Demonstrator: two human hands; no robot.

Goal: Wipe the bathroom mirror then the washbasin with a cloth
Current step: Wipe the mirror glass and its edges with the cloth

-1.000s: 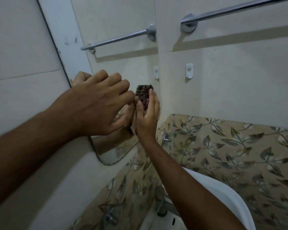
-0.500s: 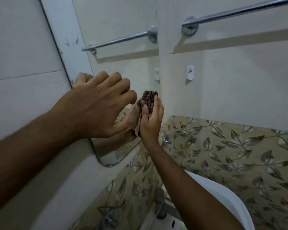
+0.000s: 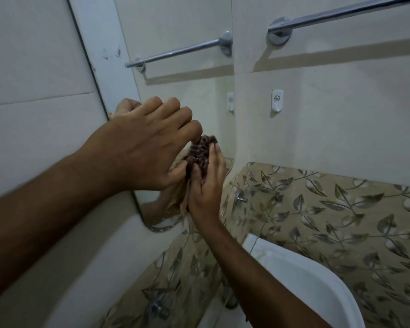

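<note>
Both hands meet at the centre of the frame, in front of the lower right corner of the mirror [image 3: 175,67]. The right hand [image 3: 206,183] rises from the lower centre, palm turned left, fingers curled loosely around the cloth [image 3: 200,152], a dark, nubby, bunched wad whose long axis runs roughly upright along that palm; a paler flap hangs below it. The left hand [image 3: 140,143], entering from the lower left, closes on the wad's left side, thumb below and bent fingers above, so the cloth is held between the two hands. The glass lies directly behind and to the upper left of the cloth, closer than the washbasin [image 3: 317,280], a smooth white curved rim at the lower right. The mirror is frameless with a rounded corner, speckled near its lower edge. Leaf-patterned glossy tile fills the lower right.
</note>
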